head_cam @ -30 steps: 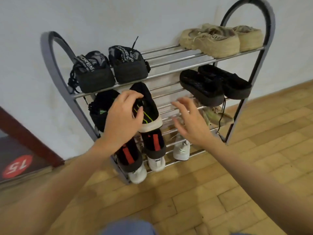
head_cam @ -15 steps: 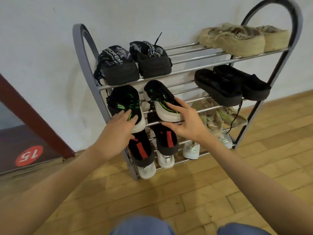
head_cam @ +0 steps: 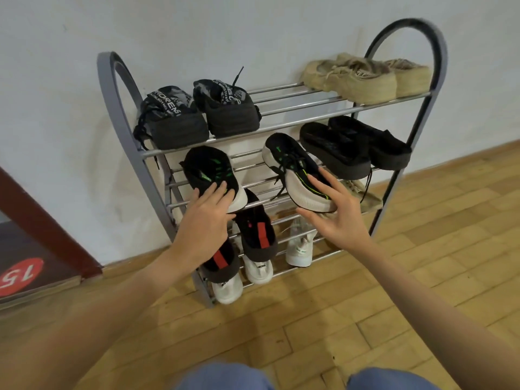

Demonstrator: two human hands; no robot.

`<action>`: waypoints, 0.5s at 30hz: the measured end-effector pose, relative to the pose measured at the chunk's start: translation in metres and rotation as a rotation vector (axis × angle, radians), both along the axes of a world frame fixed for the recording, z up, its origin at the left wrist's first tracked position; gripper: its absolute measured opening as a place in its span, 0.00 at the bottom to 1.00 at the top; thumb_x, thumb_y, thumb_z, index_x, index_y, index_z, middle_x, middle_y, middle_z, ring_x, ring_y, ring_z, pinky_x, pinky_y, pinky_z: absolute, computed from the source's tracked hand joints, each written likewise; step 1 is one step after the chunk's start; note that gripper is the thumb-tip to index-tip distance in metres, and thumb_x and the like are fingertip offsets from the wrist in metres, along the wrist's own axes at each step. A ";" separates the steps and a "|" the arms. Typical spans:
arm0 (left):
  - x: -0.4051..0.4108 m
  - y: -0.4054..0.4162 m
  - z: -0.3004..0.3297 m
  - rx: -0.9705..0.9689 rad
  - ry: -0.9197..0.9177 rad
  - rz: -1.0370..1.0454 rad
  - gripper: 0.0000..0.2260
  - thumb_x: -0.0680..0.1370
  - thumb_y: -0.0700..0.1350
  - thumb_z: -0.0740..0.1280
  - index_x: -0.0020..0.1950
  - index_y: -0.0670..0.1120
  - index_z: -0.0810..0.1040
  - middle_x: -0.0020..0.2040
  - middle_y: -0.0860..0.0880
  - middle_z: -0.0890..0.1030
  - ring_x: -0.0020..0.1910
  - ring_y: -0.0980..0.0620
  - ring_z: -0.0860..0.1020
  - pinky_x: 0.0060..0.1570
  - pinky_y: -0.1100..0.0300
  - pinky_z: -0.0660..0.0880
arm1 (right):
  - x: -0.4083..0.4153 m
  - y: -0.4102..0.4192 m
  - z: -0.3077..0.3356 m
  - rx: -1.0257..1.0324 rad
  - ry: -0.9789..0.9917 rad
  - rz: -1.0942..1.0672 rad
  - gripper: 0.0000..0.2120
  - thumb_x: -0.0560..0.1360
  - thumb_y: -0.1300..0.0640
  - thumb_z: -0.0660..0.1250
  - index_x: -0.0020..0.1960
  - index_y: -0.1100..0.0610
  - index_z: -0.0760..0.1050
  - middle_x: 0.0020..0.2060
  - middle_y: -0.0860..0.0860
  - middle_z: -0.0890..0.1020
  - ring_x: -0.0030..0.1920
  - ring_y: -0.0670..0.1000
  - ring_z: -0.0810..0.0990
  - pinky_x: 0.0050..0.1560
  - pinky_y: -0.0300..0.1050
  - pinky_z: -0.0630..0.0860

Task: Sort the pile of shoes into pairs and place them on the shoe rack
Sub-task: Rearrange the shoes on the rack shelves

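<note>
Shoe rack (head_cam: 123, 114): grey arched side frames joined by chromed round bars, four tiers, standing on a wood-block parquet floor (head_cam: 422, 277) against a plain white wall (head_cam: 253, 29). Top tier: two dark knit shoes with white lettering (head_cam: 174, 119) at the left, heels outward, and two beige woven shoes (head_cam: 363, 77) at the right. Second tier: two black-and-green knit trainers with thick off-white soles at the left and centre, two black slip-ons with thick soles (head_cam: 354, 147) at the right. The left trainer (head_cam: 211, 170) sits upright, heel toward the camera; the right trainer (head_cam: 298, 173) lies tilted on its side, sole edge showing, laces hanging loose over the bars. Third tier: two black knit shoes with a red stripe (head_cam: 256, 232), plus a pale beige shoe (head_cam: 363, 192) largely hidden behind the tilted trainer and the hand. Bottom tier: three white shoes (head_cam: 298, 249) are visible, partly covered by the tier above. Left hand (head_cam: 205, 220): grip released, straight fingers resting on the heel of the left trainer. Right hand (head_cam: 337, 218): grip released, fingers spread against the sole side of the tilted trainer, thumb below it. A dark red door frame (head_cam: 42, 218) and a red round mark reading 15 (head_cam: 19, 275) stand at far left.
</note>
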State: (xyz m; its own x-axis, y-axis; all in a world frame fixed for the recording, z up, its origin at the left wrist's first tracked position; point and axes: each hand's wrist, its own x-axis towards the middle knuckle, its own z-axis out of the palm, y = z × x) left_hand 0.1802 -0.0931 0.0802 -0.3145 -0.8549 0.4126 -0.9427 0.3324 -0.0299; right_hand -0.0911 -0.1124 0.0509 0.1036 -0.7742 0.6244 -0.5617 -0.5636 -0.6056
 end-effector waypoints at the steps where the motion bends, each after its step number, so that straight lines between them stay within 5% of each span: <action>1: -0.006 -0.001 -0.002 -0.015 -0.018 -0.016 0.25 0.70 0.36 0.73 0.67 0.39 0.73 0.66 0.38 0.75 0.67 0.39 0.73 0.65 0.37 0.68 | -0.003 0.002 0.000 -0.002 0.003 -0.008 0.32 0.69 0.48 0.76 0.70 0.54 0.72 0.73 0.54 0.69 0.64 0.39 0.73 0.60 0.25 0.68; 5: -0.037 -0.010 -0.001 0.009 -0.074 -0.030 0.26 0.75 0.37 0.66 0.73 0.42 0.65 0.73 0.40 0.67 0.73 0.42 0.64 0.72 0.43 0.58 | -0.013 0.008 0.003 -0.021 0.022 -0.021 0.32 0.69 0.51 0.77 0.70 0.56 0.72 0.72 0.54 0.69 0.65 0.42 0.72 0.59 0.20 0.62; 9: -0.049 -0.022 -0.007 0.019 -0.115 -0.055 0.27 0.78 0.39 0.61 0.76 0.45 0.58 0.77 0.43 0.60 0.77 0.46 0.56 0.76 0.46 0.49 | -0.016 0.012 0.009 -0.065 0.020 -0.023 0.31 0.70 0.52 0.76 0.70 0.57 0.71 0.70 0.53 0.71 0.66 0.30 0.67 0.61 0.23 0.64; 12: -0.035 -0.021 -0.004 0.092 0.075 -0.186 0.25 0.79 0.42 0.65 0.75 0.46 0.62 0.76 0.43 0.63 0.76 0.47 0.58 0.75 0.50 0.49 | -0.012 0.014 0.014 -0.106 0.027 0.012 0.31 0.70 0.52 0.75 0.70 0.58 0.71 0.69 0.53 0.72 0.70 0.43 0.68 0.69 0.34 0.65; 15: -0.010 0.004 0.007 0.090 0.270 -0.142 0.26 0.78 0.49 0.66 0.75 0.49 0.63 0.75 0.47 0.66 0.74 0.50 0.62 0.72 0.53 0.58 | 0.002 0.016 0.019 -0.161 0.039 0.071 0.30 0.71 0.53 0.75 0.70 0.59 0.72 0.69 0.55 0.72 0.70 0.49 0.70 0.70 0.41 0.68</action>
